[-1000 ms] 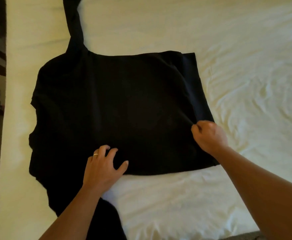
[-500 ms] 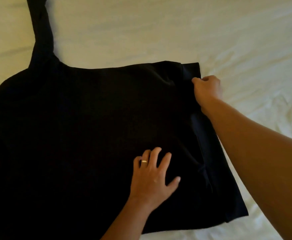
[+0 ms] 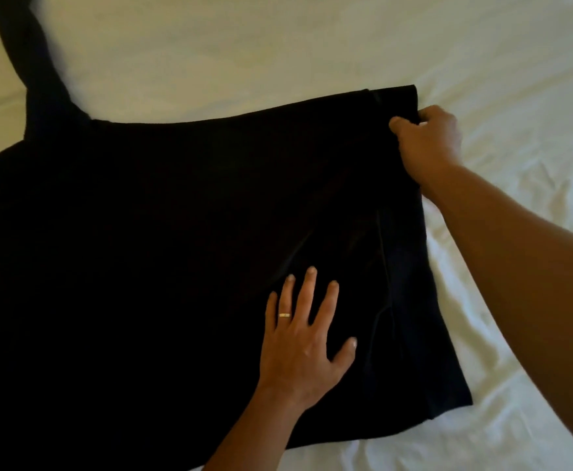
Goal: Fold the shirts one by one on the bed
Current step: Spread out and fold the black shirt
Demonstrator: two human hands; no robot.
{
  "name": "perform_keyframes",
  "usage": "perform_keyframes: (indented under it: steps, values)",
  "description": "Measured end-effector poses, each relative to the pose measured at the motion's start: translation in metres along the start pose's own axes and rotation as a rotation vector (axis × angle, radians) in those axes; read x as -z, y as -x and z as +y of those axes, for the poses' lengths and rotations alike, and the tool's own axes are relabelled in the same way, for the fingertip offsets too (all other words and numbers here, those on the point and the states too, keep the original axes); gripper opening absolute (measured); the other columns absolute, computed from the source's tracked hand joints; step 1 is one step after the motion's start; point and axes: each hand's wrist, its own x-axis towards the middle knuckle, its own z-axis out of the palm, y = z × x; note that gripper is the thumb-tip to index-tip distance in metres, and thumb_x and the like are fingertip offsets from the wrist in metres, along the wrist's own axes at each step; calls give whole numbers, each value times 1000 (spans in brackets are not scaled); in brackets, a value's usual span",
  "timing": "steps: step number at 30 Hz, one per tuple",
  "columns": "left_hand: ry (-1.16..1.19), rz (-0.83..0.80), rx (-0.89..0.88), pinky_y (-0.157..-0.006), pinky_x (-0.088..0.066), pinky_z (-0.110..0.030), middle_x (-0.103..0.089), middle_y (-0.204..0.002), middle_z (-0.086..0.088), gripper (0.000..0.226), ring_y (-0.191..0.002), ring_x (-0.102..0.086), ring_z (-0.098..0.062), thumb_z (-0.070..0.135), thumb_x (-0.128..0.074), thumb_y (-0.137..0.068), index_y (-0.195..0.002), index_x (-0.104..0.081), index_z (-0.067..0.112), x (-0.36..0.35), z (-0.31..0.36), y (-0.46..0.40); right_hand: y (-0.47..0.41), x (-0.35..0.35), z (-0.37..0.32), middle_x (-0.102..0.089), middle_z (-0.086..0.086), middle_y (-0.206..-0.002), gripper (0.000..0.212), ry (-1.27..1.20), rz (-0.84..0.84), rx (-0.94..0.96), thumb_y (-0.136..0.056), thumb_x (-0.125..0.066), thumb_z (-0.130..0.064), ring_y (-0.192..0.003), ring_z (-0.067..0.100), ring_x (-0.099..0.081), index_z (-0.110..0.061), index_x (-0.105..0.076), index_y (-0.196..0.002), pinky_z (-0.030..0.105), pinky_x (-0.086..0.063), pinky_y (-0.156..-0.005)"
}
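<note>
A black shirt (image 3: 162, 253) lies spread flat on the white bed sheet (image 3: 278, 52), filling most of the view. One sleeve (image 3: 26, 56) runs up to the top left corner. My left hand (image 3: 307, 338) presses flat on the shirt's lower middle, fingers spread, a ring on one finger. My right hand (image 3: 426, 141) pinches the shirt's hem at its far right corner, fingers curled round the fabric edge. A narrow folded strip of cloth runs along the right side of the shirt.
Wrinkled white sheet (image 3: 533, 164) extends to the right of the shirt and along the bottom right. Smooth sheet lies beyond the shirt at the top.
My right hand went from the near right edge of the shirt up to its far right corner and grips there. My left hand shifted a little along the shirt, pressing flat.
</note>
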Motion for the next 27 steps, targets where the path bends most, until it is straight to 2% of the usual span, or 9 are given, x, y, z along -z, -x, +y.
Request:
perform_keyframes:
  steps: [3,5,8,12,16,18,21,24,27]
  values:
    - [-15,5,-48,-112,-34,-58,-33,-162,-9,80,-143,-36,-36,70,-49,-86,-152,-39,27,-3,7,22,36,19,24,-67,4,-89,24,-5,-55,-49,-87,-66,-39,-88,28,-67,-17,-61,-94,42,-56,-79]
    - [-24,7,-148,-101,-46,-56,-46,-148,-7,75,-126,-51,-33,71,-53,-82,-143,-49,27,-8,15,47,72,32,49,-70,6,-83,26,-74,-148,-138,-89,-68,-39,-85,30,-71,-13,-66,-88,44,-59,-78]
    - [-34,-25,-242,-83,-54,-49,-55,-116,-2,64,-97,-60,-28,67,-61,-75,-126,-57,27,-13,26,79,133,56,88,-75,3,-90,18,-77,-408,-246,-92,-67,-27,-83,23,-74,-15,-71,-105,41,-60,-80]
    - [-82,-23,-263,-71,-50,-42,-59,-101,-3,45,-85,-58,-29,46,-68,-74,-113,-62,26,-15,31,92,200,80,138,-74,-4,-95,23,68,-587,-250,-95,-66,-21,-89,17,-71,-17,-69,-118,29,-55,-71]
    - [-27,95,-355,-62,-44,-37,-58,-93,-3,24,-78,-57,-28,14,-72,-82,-105,-68,18,-23,45,96,235,99,165,-70,-1,-96,25,111,-390,-170,-103,-57,-28,-90,21,-67,-15,-65,-121,30,-48,-68]
    - [11,123,-377,-62,-47,-36,-61,-95,-3,27,-80,-58,-26,8,-71,-82,-108,-69,15,-33,59,109,252,110,176,-67,0,-85,19,100,-237,-177,-103,-56,-29,-77,18,-64,-13,-63,-108,29,-46,-58]
    - [61,114,-374,-71,-52,-36,-60,-103,-4,30,-88,-61,-27,11,-67,-84,-114,-70,14,-43,68,132,278,116,196,-66,9,-84,24,245,-211,-181,-102,-56,-36,-67,16,-58,-12,-58,-99,30,-44,-54]
    - [87,167,-296,-82,-51,-40,-61,-113,-5,37,-100,-61,-27,28,-63,-89,-123,-67,15,-32,53,143,285,111,193,-60,9,-112,26,466,-77,-90,-100,-57,-31,-89,27,-58,-13,-55,-119,39,-49,-72]
    - [38,188,-82,-87,-50,-45,-59,-120,-5,50,-110,-59,-27,38,-66,-82,-128,-65,17,-14,7,165,303,90,176,-50,13,-127,49,651,-6,311,-87,-65,-24,-109,37,-49,-12,-52,-133,49,-46,-86]
